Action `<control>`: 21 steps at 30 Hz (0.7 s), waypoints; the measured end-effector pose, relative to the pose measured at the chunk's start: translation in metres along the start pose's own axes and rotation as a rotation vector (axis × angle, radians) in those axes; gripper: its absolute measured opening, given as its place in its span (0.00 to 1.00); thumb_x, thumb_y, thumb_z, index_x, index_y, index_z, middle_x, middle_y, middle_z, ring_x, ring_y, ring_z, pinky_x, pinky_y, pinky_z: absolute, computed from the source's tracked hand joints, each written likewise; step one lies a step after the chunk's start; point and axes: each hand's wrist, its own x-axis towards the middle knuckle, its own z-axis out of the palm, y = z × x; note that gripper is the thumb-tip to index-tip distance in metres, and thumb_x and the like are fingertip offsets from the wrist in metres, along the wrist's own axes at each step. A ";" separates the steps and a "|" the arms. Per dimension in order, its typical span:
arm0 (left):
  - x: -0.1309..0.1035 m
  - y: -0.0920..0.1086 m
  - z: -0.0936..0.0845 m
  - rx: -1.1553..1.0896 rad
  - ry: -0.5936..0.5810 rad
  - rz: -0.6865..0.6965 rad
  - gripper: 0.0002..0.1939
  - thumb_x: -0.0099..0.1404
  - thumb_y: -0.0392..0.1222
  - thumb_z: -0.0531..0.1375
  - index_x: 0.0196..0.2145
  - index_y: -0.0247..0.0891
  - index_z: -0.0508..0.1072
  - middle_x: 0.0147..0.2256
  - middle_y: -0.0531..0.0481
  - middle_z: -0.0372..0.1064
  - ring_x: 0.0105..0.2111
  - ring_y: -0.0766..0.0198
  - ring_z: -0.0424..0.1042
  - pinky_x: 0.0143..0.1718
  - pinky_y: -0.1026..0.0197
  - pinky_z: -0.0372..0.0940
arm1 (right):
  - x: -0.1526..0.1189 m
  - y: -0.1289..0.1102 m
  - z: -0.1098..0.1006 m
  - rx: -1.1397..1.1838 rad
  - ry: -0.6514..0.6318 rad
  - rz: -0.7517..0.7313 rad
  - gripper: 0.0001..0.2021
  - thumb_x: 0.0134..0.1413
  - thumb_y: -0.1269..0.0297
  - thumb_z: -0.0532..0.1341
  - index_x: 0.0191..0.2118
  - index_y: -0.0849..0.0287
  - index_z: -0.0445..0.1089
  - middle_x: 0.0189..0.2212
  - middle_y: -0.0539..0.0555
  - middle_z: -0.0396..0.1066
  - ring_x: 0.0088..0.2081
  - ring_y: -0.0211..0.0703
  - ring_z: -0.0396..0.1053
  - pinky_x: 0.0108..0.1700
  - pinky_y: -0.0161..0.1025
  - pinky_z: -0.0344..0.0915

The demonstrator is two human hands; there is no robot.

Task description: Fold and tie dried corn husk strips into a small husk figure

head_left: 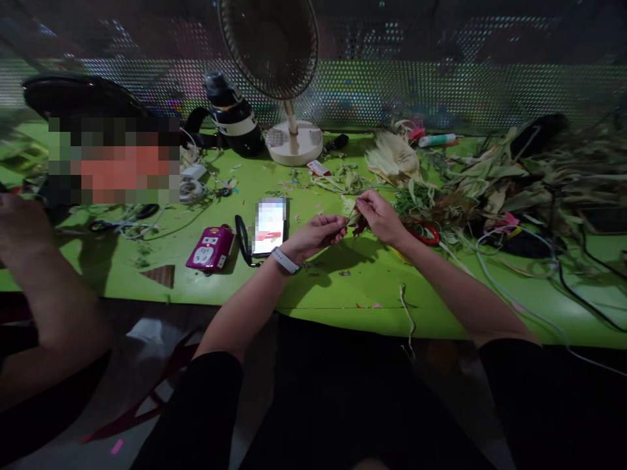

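My left hand (pixel 318 236), with a pale watch band at its wrist, pinches a thin plant stem (pixel 351 219) above the green table. On the right, the fingertips of my right hand (pixel 379 214) are closed on the same stem. A pale leafy bit and a dark reddish bit show between the hands; whether they belong to the stem I cannot tell. Red-handled scissors (pixel 425 234) lie beside my right wrist, partly covered by it. To the left of my left hand is a lit phone (pixel 270 228) with a dark strap.
A purple power adapter (pixel 210 249) sits left of the phone. Behind stand a fan (pixel 294 142) and a black bottle (pixel 238 121). Dried corn husks (pixel 394 156) and leaves heap on the right, with a pale cable (pixel 494 277). Another person's arm (pixel 49 281) rests at left.
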 end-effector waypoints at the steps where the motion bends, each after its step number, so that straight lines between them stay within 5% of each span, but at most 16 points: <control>1: 0.000 -0.001 0.000 0.004 -0.009 0.029 0.09 0.60 0.38 0.69 0.30 0.31 0.74 0.23 0.55 0.70 0.20 0.78 0.65 0.24 0.73 0.60 | 0.001 0.000 0.000 0.021 0.005 0.006 0.18 0.61 0.44 0.58 0.35 0.53 0.58 0.28 0.48 0.65 0.21 0.36 0.68 0.24 0.39 0.70; 11: -0.001 -0.005 0.002 0.259 0.006 0.176 0.10 0.61 0.43 0.68 0.28 0.32 0.76 0.23 0.54 0.70 0.21 0.76 0.63 0.25 0.69 0.59 | 0.001 -0.008 -0.006 -0.060 -0.033 -0.015 0.20 0.59 0.41 0.59 0.36 0.55 0.60 0.26 0.46 0.66 0.19 0.32 0.65 0.21 0.32 0.65; 15: -0.001 -0.002 0.002 0.321 0.030 0.164 0.09 0.63 0.42 0.66 0.29 0.32 0.77 0.23 0.54 0.69 0.20 0.76 0.63 0.25 0.69 0.59 | 0.001 -0.029 -0.034 -0.258 -0.079 -0.077 0.21 0.54 0.43 0.65 0.32 0.58 0.68 0.30 0.51 0.72 0.18 0.33 0.65 0.20 0.34 0.61; 21: -0.006 0.001 0.005 0.302 -0.027 0.101 0.10 0.61 0.42 0.68 0.31 0.31 0.76 0.23 0.54 0.69 0.20 0.76 0.64 0.23 0.69 0.57 | 0.030 -0.061 -0.080 -0.333 -0.168 -0.089 0.19 0.53 0.45 0.67 0.32 0.59 0.71 0.21 0.50 0.69 0.21 0.38 0.67 0.25 0.37 0.63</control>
